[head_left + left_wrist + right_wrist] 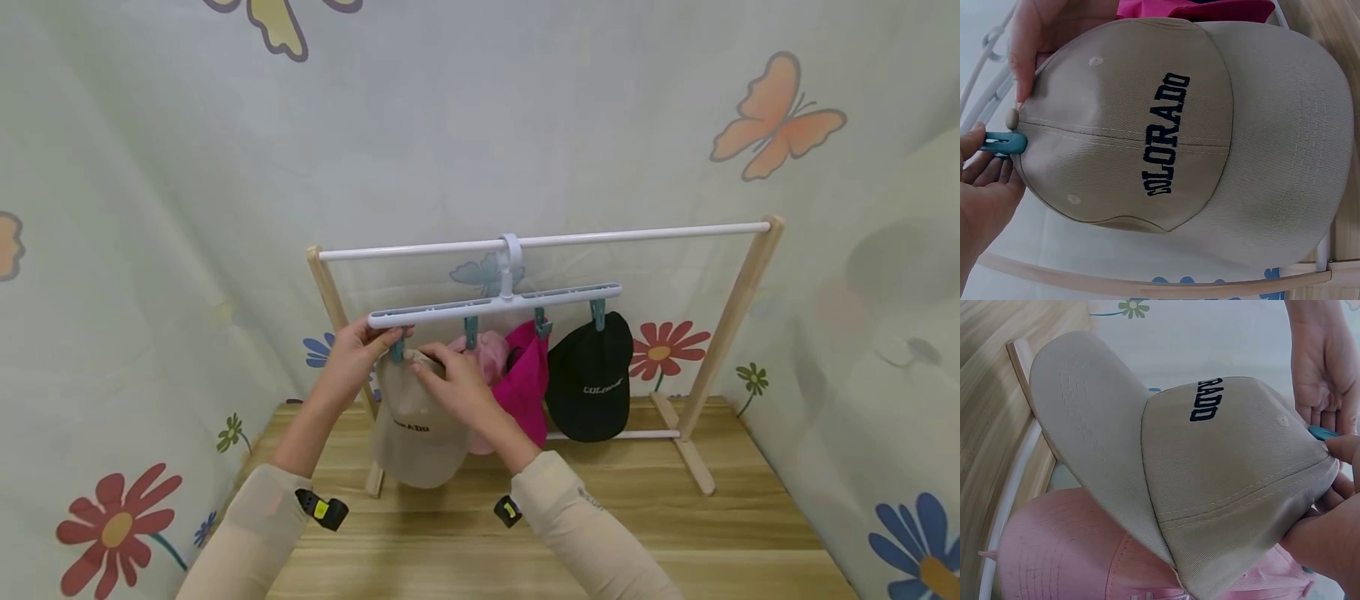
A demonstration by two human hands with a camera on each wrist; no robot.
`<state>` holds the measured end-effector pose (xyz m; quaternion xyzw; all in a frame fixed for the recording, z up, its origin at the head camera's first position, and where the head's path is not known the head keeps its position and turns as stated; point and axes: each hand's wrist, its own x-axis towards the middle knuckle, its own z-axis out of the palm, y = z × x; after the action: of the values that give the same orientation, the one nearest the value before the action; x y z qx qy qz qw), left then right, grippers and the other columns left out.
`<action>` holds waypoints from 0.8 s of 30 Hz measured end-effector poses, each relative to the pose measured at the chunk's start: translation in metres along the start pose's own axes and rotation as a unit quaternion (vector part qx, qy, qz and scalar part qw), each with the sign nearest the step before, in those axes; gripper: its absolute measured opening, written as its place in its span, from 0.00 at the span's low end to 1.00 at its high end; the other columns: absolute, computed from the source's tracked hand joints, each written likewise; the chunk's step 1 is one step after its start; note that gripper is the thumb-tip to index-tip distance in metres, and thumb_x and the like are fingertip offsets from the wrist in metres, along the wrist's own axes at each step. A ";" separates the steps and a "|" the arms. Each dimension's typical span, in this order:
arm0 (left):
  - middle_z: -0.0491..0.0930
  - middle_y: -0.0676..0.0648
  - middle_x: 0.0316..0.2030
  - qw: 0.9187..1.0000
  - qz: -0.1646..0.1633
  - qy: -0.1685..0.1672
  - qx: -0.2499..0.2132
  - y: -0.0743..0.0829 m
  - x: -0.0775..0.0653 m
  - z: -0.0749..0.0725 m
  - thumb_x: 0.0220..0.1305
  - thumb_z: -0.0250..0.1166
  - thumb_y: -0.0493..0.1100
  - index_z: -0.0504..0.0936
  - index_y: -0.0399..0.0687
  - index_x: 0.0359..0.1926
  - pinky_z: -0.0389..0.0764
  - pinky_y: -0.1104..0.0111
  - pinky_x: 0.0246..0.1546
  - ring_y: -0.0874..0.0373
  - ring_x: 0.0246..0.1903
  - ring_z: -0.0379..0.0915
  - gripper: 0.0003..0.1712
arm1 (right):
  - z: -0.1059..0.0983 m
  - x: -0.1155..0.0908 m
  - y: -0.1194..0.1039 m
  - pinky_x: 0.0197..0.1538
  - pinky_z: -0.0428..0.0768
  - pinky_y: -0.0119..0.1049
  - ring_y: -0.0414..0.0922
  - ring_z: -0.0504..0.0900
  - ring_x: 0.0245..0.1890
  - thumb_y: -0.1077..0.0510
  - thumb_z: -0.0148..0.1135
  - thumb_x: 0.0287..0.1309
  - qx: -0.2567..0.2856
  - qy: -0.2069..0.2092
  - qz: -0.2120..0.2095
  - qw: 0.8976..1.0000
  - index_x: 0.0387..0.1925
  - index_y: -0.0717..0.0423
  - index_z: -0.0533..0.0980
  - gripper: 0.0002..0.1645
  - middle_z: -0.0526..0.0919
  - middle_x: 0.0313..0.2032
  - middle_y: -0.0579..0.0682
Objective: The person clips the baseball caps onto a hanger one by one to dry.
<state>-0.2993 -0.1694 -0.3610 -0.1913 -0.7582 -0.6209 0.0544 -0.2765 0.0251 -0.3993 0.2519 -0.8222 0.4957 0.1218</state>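
Note:
A beige baseball cap [420, 408] with dark COLORADO lettering hangs crown-up from a teal clip [1007, 143] at the left end of a white clip hanger [450, 312]. My left hand [352, 358] pinches that clip between thumb and fingers. With the right hand [459, 385] I pinch the cap's fabric near its top, just beside the clip. In the left wrist view the clip's tip lies over the crown next to the top button [1012, 119]. Part of the right hand's grip is hidden behind the cap.
A pink cap [1066, 544], a magenta cap [525, 392] and a black cap [592, 383] hang from the other clips. The hanger's hook [510, 254] sits on a white rod [637, 237] of a wooden-legged rack, standing on a wood-grain table [600, 525] before a printed curtain.

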 end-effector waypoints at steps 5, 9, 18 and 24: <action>0.85 0.37 0.52 1.000 0.005 0.004 0.006 0.000 0.001 0.002 0.73 0.64 0.44 0.80 0.36 0.59 0.77 0.72 0.52 0.60 0.52 0.80 0.20 | -0.002 0.000 0.001 0.61 0.78 0.45 0.49 0.82 0.58 0.55 0.61 0.72 0.004 0.007 -0.010 1.000 0.58 0.60 0.78 0.19 0.84 0.56 0.55; 0.85 0.36 0.51 1.000 0.018 0.012 0.006 -0.003 0.001 0.003 0.72 0.65 0.43 0.80 0.34 0.57 0.78 0.73 0.52 0.61 0.50 0.81 0.20 | -0.003 -0.002 0.002 0.61 0.78 0.44 0.49 0.82 0.58 0.56 0.61 0.71 0.009 0.010 -0.015 1.000 0.58 0.60 0.78 0.18 0.84 0.56 0.56; 0.84 0.33 0.50 0.999 0.032 0.035 0.025 -0.008 -0.001 0.005 0.71 0.66 0.42 0.80 0.33 0.56 0.79 0.75 0.49 0.64 0.47 0.81 0.19 | -0.008 -0.006 0.001 0.61 0.79 0.40 0.48 0.81 0.58 0.61 0.60 0.72 0.028 0.012 -0.019 0.999 0.59 0.60 0.77 0.17 0.84 0.55 0.54; 0.83 0.34 0.50 0.998 0.036 0.042 0.042 -0.014 -0.002 0.003 0.71 0.66 0.42 0.79 0.34 0.57 0.78 0.76 0.44 0.65 0.45 0.80 0.20 | -0.013 -0.009 0.002 0.60 0.80 0.40 0.47 0.82 0.57 0.62 0.57 0.73 0.018 0.001 -0.022 1.000 0.60 0.59 0.77 0.18 0.83 0.57 0.53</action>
<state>-0.3023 -0.1694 -0.3747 -0.1900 -0.7730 -0.5939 0.1164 -0.2706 0.0400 -0.3988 0.2713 -0.8074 0.5080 0.1284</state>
